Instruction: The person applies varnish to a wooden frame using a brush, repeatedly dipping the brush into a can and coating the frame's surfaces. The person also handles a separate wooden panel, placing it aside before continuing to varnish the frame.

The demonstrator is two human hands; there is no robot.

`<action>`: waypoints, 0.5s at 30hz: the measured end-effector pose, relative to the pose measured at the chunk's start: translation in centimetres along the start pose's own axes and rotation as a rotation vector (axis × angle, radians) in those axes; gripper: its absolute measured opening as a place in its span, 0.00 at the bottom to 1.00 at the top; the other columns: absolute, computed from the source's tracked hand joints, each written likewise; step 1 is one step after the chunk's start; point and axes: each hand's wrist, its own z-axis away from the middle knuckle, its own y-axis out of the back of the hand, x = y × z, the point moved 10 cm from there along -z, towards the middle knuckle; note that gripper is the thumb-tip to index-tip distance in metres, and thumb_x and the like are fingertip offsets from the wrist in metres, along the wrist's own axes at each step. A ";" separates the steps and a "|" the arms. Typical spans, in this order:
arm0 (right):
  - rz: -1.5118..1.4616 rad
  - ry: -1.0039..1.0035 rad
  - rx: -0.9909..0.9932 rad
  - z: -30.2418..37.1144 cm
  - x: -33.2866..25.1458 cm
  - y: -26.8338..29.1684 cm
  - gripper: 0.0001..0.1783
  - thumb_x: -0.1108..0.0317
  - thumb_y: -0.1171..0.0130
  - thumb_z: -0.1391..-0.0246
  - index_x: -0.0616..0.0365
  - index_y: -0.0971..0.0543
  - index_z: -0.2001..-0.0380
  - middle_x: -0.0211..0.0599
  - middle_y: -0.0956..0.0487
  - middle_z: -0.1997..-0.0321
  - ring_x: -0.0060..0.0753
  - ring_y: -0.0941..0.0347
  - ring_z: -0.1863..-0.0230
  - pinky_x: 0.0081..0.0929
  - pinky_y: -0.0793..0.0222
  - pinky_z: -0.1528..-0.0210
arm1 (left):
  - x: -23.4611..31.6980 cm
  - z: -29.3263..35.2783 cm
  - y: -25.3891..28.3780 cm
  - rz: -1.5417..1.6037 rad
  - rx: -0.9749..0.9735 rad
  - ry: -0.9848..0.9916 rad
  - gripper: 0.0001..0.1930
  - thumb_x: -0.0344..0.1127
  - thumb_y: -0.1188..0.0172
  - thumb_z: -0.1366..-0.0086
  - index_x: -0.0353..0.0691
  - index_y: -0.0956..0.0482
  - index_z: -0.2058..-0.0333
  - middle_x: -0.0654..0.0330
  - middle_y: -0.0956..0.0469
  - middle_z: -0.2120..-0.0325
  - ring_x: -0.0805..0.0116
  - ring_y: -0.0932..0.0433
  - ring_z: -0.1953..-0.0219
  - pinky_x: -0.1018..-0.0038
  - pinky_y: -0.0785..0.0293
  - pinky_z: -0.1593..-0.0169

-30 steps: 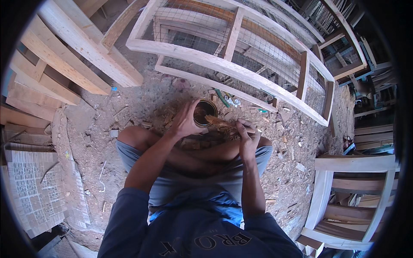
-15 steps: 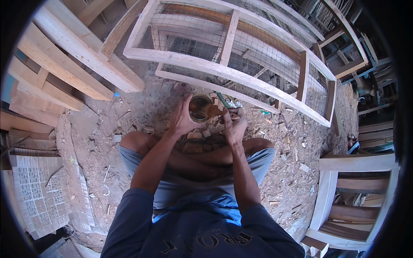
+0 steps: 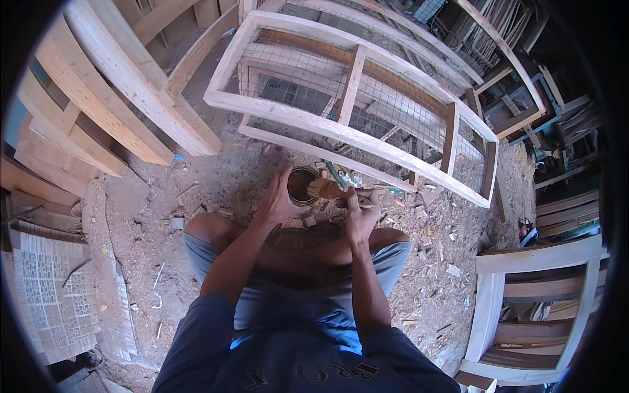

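In front of my crossed legs, an open round can (image 3: 302, 171) shows dark brown liquid inside. My left hand (image 3: 278, 198) is closed around the can's left side. A paintbrush (image 3: 329, 190) with pale brown bristles points left, its bristle tips at the can's right rim. My right hand (image 3: 360, 213) grips the brush by its handle, fingers wrapped round it. Just beyond the brush lie a green strip (image 3: 336, 174) and a shiny crumpled bit (image 3: 352, 178) on the dirt floor.
A wooden frame with wire mesh (image 3: 347, 118) stands right ahead, its lower rail close beyond my hands. Long planks (image 3: 141, 85) lean at the far left. More wooden frames (image 3: 488, 308) stack at the right. Wood chips litter the dirt floor (image 3: 432, 288); a patterned sheet (image 3: 56, 288) lies left.
The brush has drawn back slightly to the right, so its bristles now show at the can's rim. My right hand has moved a little right and nearer. The view has shifted slightly.
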 end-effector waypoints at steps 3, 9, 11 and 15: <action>0.255 -0.026 -0.038 -0.3 2.0 -0.5 0.10 0.68 0.39 0.38 0.63 0.26 0.67 0.36 0.20 0.74 0.23 0.21 0.74 0.22 0.25 0.70 | -0.6 0.2 -0.4 0.023 -0.014 0.035 0.63 0.49 0.18 0.62 0.33 0.49 0.33 0.38 0.35 0.42 0.40 0.32 0.39 0.53 0.30 0.38; 0.185 0.078 0.190 2.3 -0.8 6.5 0.11 0.66 0.36 0.41 0.62 0.24 0.69 0.37 0.21 0.69 0.24 0.25 0.69 0.26 0.27 0.63 | -1.3 0.7 -1.2 0.129 -0.012 0.103 0.68 0.50 0.18 0.60 0.30 0.57 0.31 0.36 0.37 0.39 0.38 0.31 0.40 0.53 0.32 0.37; -0.262 -0.126 0.267 2.4 0.4 9.7 0.10 0.65 0.37 0.39 0.60 0.24 0.68 0.34 0.21 0.70 0.22 0.26 0.71 0.23 0.29 0.68 | -0.4 0.9 -0.3 -0.031 0.003 0.022 0.69 0.50 0.18 0.59 0.31 0.61 0.30 0.35 0.38 0.38 0.37 0.31 0.40 0.53 0.31 0.38; -0.547 -0.070 0.461 2.8 -2.3 18.0 0.12 0.60 0.45 0.32 0.59 0.24 0.61 0.35 0.20 0.67 0.26 0.24 0.69 0.23 0.29 0.67 | -0.6 1.0 2.1 -0.136 -0.149 0.071 0.68 0.46 0.21 0.54 0.33 0.66 0.29 0.36 0.32 0.41 0.39 0.28 0.42 0.54 0.29 0.40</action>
